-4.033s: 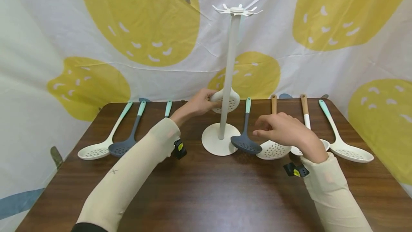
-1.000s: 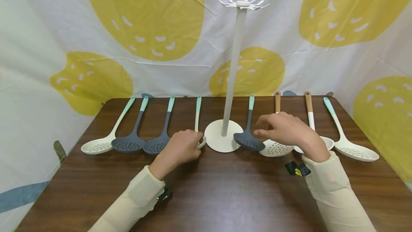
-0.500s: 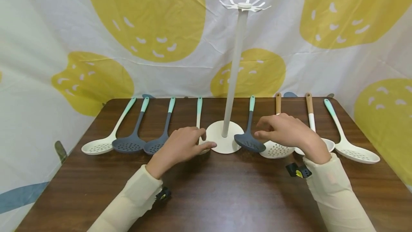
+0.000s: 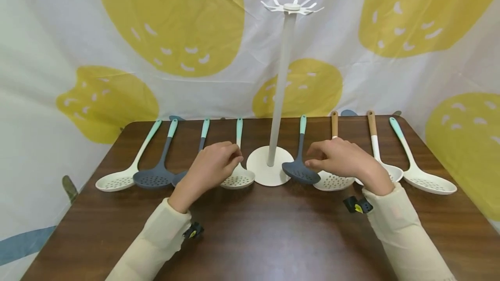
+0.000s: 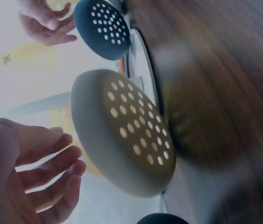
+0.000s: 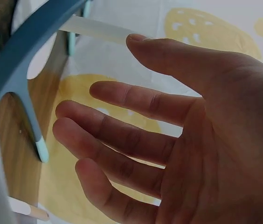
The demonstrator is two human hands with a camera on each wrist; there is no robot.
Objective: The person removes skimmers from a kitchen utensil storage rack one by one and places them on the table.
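Note:
My left hand (image 4: 211,166) hovers over the table with fingers loosely bent and nothing in them. Close to its fingertips lies a white skimmer (image 4: 238,180) with a mint handle. The left wrist view shows the bowl of that skimmer (image 5: 122,135) just beyond the relaxed fingers (image 5: 59,163). My right hand (image 4: 341,157), empty, hangs over a white skimmer with a brown handle (image 4: 332,182). Beside its thumb is a dark skimmer (image 4: 300,172) with a mint tip. In the right wrist view, the right hand (image 6: 178,130) has its fingers spread and loosely bent.
Between the hands stands a white utensil rack, with a round base (image 4: 269,177), a tall post (image 4: 279,86) and hooks (image 4: 292,8) on top. Further skimmers lie left, dark (image 4: 154,178) and white (image 4: 117,181). At right are a brown-handled white utensil (image 4: 373,142) and a white skimmer (image 4: 429,182).
The white skimmer, earlier held by my left hand behind the post, now lies left of the base. My left hand has let go of it and drawn slightly left. The right hand stays put.

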